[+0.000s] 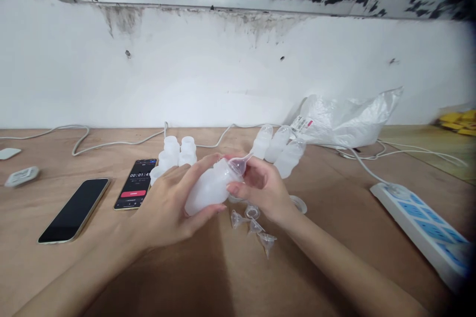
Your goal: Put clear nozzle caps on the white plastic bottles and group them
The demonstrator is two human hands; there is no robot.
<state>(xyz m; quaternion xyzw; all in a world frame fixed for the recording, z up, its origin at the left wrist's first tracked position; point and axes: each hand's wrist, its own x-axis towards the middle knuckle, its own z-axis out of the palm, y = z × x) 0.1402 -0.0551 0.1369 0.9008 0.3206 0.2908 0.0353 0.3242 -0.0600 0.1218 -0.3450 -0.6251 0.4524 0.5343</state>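
Note:
My left hand (169,200) is wrapped round a frosted white plastic bottle (208,190), which lies tilted with its mouth towards the right. At that mouth sits a clear funnel-shaped piece (238,164), its thin stem pointing up and right. My right hand (266,185) closes its fingers round this piece and the bottle's neck; the fingers partly hide the joint between them. Below my right hand lie several more clear funnel-shaped pieces (256,227) and a clear ring (252,212). Another ring (298,204) rests by my right wrist.
Open white bottles (188,151) stand behind my left hand. Bottles with clear domed tops (286,151) stand at the back right, before a plastic bag (345,119). Two phones (74,212) (136,183) lie left; a power strip (420,228) lies right. Cables run along the wall.

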